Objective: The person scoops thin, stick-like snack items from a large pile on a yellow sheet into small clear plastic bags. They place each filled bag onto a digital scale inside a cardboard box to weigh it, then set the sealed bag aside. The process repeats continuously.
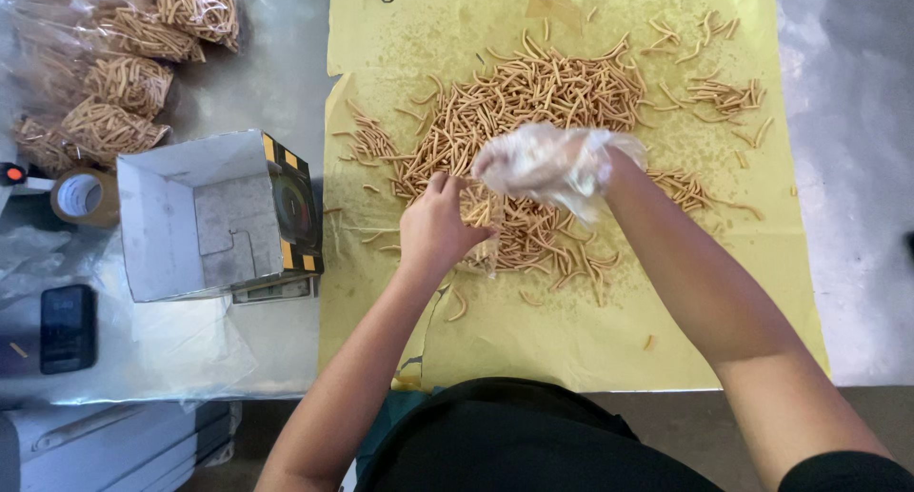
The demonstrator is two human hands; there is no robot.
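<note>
While the yellow paper sheet (571, 330) on the worktop (847, 168) is carrying the pile of fried snack sticks (533, 102), the gloved right hand (552, 164) is clutching sticks and the bare left hand (436, 224) is pinching a clear bag (490, 235); keeping its mouth wide seems wise. Beside them, an open cardboard box (214, 216) is sitting empty, and filled bags (124, 54) are lying behind it.

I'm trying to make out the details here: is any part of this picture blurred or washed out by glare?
In the head view, the gloved right hand is smeared by motion blur; the bare left hand and the snack sticks are sharper. Glare whitens the metal table at the right and the plastic bags of sticks top left.
</note>
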